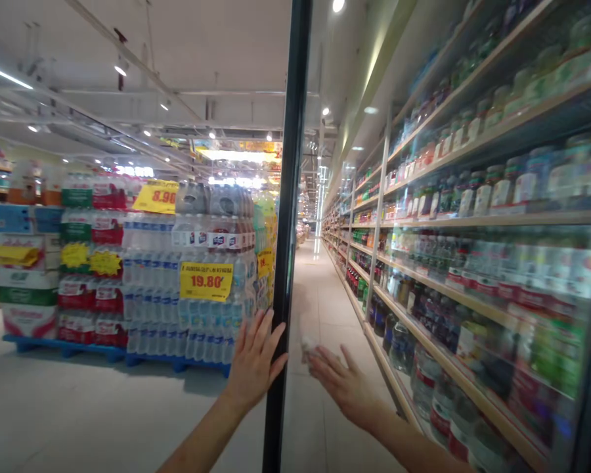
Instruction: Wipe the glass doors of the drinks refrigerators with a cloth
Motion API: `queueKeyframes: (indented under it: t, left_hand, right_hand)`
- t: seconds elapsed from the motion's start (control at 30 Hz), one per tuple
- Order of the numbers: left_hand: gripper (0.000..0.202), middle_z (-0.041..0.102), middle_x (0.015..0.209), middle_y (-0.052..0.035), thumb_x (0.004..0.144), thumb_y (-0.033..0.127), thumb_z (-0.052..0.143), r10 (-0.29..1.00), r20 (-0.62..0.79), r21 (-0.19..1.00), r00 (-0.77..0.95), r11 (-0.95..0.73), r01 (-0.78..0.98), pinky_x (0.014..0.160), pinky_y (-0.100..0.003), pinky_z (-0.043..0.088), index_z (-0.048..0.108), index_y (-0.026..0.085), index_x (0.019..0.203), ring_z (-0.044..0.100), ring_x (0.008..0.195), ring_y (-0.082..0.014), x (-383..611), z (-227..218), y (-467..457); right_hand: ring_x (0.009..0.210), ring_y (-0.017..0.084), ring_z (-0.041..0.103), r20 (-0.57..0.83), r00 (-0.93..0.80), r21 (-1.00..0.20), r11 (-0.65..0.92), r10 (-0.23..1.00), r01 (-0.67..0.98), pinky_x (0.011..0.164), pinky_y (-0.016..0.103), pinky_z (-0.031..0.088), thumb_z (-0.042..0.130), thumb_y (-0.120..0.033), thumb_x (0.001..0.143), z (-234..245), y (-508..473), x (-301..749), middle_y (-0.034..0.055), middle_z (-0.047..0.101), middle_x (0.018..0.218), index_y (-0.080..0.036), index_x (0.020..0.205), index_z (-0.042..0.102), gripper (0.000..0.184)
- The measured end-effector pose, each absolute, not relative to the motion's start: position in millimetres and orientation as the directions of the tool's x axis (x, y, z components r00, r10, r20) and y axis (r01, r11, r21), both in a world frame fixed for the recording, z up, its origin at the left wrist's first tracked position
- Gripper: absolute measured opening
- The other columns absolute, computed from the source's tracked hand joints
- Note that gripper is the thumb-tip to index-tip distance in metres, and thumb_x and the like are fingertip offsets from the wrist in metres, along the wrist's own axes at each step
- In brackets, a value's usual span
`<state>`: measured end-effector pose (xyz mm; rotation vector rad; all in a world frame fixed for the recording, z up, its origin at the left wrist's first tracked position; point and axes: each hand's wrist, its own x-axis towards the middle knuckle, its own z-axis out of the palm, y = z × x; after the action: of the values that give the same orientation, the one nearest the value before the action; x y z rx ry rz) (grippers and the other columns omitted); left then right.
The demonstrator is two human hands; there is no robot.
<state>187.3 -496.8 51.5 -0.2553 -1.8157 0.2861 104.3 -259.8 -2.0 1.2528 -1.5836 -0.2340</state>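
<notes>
A tall glass cooler door stands edge-on before me, its dark frame [289,197] running from top to bottom. My left hand [255,360] rests flat against the frame's left side with its fingers spread, holding nothing. My right hand [342,384] is on the other side, seen by the glass pane [325,276], with fingers stretched out towards the frame. A small whitish, blurred thing [307,344] sits at its fingertips; I cannot make out what it is.
Cooler shelves [453,289] with several rows of bottles and jars run along the right. A tiled aisle [320,289] leads away in the middle. At left, shrink-wrapped water bottle packs [197,263] with yellow price signs stand stacked on blue pallets [69,346].
</notes>
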Motion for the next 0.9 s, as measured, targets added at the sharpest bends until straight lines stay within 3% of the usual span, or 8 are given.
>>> queueKeyframes:
  t: [0.17,0.3,0.4,0.47,0.63,0.8,0.9]
  left_hand:
    - [0.041,0.051,0.133,-0.0077,0.082,0.039,0.053,0.344,0.890,-0.329,-0.300,0.939,0.101,0.113,-0.042,0.016,0.054,0.026,0.120,0.032,0.133,-0.0221,189.3,26.9,-478.6]
    - [0.041,0.054,0.130,-0.0082,0.082,0.042,0.053,0.331,0.898,-0.310,-0.288,0.943,0.117,0.113,-0.042,0.015,0.055,0.025,0.119,0.037,0.130,-0.0226,183.3,14.0,-467.1]
    - [0.040,0.053,0.130,-0.0079,0.082,0.039,0.052,0.352,0.887,-0.333,-0.299,0.936,0.113,0.113,-0.043,0.014,0.055,0.025,0.120,0.039,0.129,-0.0231,177.6,7.5,-460.2]
    - [0.041,0.053,0.131,-0.0080,0.082,0.040,0.052,0.352,0.884,-0.331,-0.308,0.936,0.118,0.113,-0.043,0.015,0.054,0.025,0.121,0.039,0.129,-0.0232,174.5,3.3,-456.0]
    - [0.042,0.052,0.132,-0.0091,0.081,0.040,0.054,0.327,0.895,-0.294,-0.304,0.944,0.150,0.113,-0.043,0.014,0.054,0.024,0.120,0.034,0.132,-0.0222,168.5,-7.6,-446.8]
    - [0.045,0.049,0.135,-0.0080,0.082,0.044,0.052,0.319,0.884,-0.281,-0.341,0.947,0.159,0.113,-0.043,0.011,0.053,0.023,0.122,0.031,0.134,-0.0222,164.2,-19.0,-444.5]
    - [0.043,0.049,0.134,-0.0081,0.083,0.043,0.050,0.314,0.891,-0.277,-0.328,0.948,0.155,0.113,-0.042,0.011,0.053,0.023,0.122,0.028,0.135,-0.0213,162.8,-22.0,-443.5]
  right_hand:
    - [0.139,0.014,0.016,0.553,0.127,0.701,0.377,-0.823,-0.606,0.117,0.039,0.007,0.040,-0.005,0.082,0.6,-234.2,105.9,-0.0053,0.034,0.145,-0.024,0.121,0.054,0.046]
    - [0.139,0.020,0.013,0.633,0.060,0.655,0.493,-0.772,-0.573,0.116,0.049,0.006,0.040,-0.001,0.079,-1.0,-214.0,109.1,-0.0004,0.035,0.145,-0.021,0.120,0.055,0.048]
    - [0.139,0.020,0.017,0.586,0.086,0.711,0.460,-0.806,-0.531,0.116,0.048,0.000,0.037,-0.002,0.080,-5.3,-202.3,110.3,-0.0033,0.029,0.147,-0.022,0.119,0.057,0.047]
    - [0.139,0.020,0.016,0.555,0.092,0.732,0.434,-0.827,-0.525,0.116,0.046,-0.003,0.037,-0.006,0.082,-6.0,-197.7,109.0,-0.0055,0.027,0.148,-0.023,0.118,0.057,0.044]
    - [0.139,0.024,0.013,0.719,0.003,0.592,0.611,-0.695,-0.526,0.115,0.052,-0.002,0.040,-0.006,0.080,-7.3,-191.9,106.1,-0.0024,0.029,0.147,-0.021,0.119,0.057,0.045]
    - [0.140,0.020,0.012,0.539,0.020,0.709,0.441,-0.842,-0.551,0.115,0.046,-0.004,0.037,0.002,0.074,-24.0,-178.5,111.9,-0.0030,0.019,0.151,-0.021,0.123,0.054,0.056]
    - [0.140,0.023,0.007,0.617,-0.016,0.658,0.527,-0.787,-0.538,0.114,0.049,-0.006,0.041,-0.002,0.075,-23.8,-171.5,112.2,-0.0029,0.016,0.152,-0.021,0.120,0.056,0.051]
